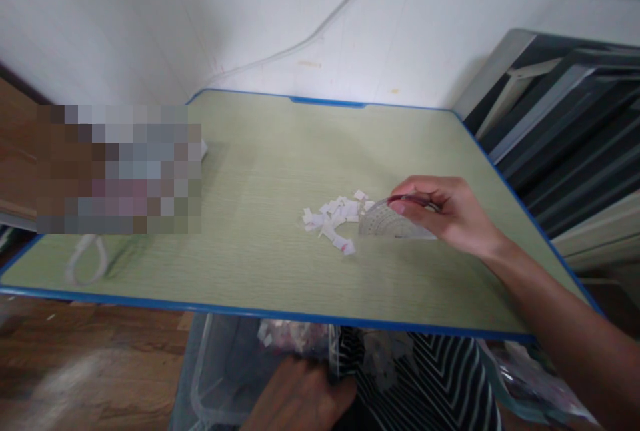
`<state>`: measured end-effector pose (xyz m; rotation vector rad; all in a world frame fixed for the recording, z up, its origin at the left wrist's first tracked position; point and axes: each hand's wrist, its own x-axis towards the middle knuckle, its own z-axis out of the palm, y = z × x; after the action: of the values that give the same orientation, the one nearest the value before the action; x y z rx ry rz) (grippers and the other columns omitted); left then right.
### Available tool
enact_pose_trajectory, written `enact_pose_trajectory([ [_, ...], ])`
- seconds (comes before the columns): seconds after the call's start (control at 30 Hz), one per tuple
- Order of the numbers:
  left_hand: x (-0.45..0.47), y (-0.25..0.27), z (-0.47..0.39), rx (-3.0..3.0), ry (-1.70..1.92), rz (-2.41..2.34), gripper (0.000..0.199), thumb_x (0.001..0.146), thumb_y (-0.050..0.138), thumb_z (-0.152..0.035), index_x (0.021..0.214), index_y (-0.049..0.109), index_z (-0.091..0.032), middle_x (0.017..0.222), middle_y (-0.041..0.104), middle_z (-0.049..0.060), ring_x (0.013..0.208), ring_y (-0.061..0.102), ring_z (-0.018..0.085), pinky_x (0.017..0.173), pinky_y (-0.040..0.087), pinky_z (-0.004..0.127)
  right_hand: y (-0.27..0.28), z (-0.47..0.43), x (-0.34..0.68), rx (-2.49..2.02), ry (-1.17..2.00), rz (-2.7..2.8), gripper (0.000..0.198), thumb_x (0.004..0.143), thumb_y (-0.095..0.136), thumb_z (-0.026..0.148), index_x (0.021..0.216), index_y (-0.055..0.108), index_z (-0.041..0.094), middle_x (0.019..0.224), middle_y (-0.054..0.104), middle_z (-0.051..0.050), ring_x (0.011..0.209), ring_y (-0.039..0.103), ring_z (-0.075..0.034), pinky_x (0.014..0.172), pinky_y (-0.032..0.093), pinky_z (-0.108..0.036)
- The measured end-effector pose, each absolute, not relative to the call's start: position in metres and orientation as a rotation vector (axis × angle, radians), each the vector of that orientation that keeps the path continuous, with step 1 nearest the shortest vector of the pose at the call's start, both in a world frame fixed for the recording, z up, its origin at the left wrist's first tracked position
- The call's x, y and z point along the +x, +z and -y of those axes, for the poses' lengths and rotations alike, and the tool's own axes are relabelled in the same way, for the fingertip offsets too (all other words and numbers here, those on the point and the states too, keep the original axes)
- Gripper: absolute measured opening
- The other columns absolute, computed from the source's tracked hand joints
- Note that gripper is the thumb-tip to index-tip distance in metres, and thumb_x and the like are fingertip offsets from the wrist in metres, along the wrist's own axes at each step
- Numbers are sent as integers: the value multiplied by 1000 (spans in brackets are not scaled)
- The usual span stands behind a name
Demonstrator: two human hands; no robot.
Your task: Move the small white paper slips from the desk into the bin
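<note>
White panelled wall [150,11] at twelve o'clock, smooth, faintly stained, crossed by a slack pale cable [315,36]; below, a pale green tabletop [250,151] with fine wood-like grain, rounded far corners and bright blue edging [150,303]. Begins at nine o'clock with a brown wood-like panel [17,144], next to a pixelated patch [145,171], contents unreadable. Just under that, toward eight, shows a blurred white loop [103,261]. Lower, at seven, gives way to glossy brown floorboards [125,364]. Continues before six with a clear plastic bin [210,378], holding pale and pinkish bits [295,334]. At six, has the left hand [300,394] back upward at the bin, fingertips out of sight; cannot tell how far open, or whether gripping anything. Near the middle, bears a loose pile of small, roughly rectangular white paper scraps [343,211], one tinged pink. Just beside, toward four o'clock from the pile, shows a clear half-round protractor [383,224], pinched between thumb and fingers of the nearly closed right hand [455,218]; carries fine printed graduations, too small to read. Beneath, at five, includes dark cloth [450,378] with thin white zigzag stripes. Ends at two to three with flat, dark, grey-edged panels [565,124], leaning close together.
</note>
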<state>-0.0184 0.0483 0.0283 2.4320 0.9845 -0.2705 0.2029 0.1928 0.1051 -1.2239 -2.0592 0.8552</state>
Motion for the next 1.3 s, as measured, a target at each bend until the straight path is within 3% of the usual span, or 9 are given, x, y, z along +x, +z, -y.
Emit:
enact_pose_trajectory([
  [0.1,-19,28,-48,2409,-232,-967,13,79,58,-12,85,64,-21,72,66,3,64,62,20,54,43,25,105,-193,203,-1215,840,2092,14,83,53,27,74,57,17,54,47,2,45,37,-7,41,28,-21],
  [0.27,-19,28,-49,2386,-225,-984,15,79,60,-11,88,65,-21,81,68,5,71,64,22,60,47,27,104,-192,204,-1083,1148,2250,18,83,52,28,73,58,14,54,49,2,46,39,-6,41,28,-20],
  [0.7,-17,32,-50,2362,-251,-972,11,80,60,-14,86,65,-21,78,68,5,70,64,23,56,45,26,99,-186,191,-990,1063,2209,14,85,51,25,76,55,14,57,49,3,46,37,-5,41,29,-18],
  [0.87,-20,29,-46,2375,-176,-987,19,82,55,-9,93,64,-20,84,67,6,75,62,22,63,46,29,97,-187,193,-1045,972,2197,12,84,51,21,73,53,15,53,43,5,43,33,-4,39,26,-17],
  [1.03,-19,20,-48,2374,-205,-938,13,80,56,-11,85,63,-20,71,64,4,63,59,19,55,43,25,96,-184,190,-921,1050,2212,13,84,52,23,74,52,15,51,40,6,41,33,-3,37,25,-16],
  [1.3,-20,21,-48,2407,-164,-948,9,81,56,-12,82,61,-19,68,61,3,61,56,18,53,40,24,95,-185,190,-1005,917,2258,12,84,51,22,76,54,14,53,47,4,43,37,-5,39,27,-18],
])
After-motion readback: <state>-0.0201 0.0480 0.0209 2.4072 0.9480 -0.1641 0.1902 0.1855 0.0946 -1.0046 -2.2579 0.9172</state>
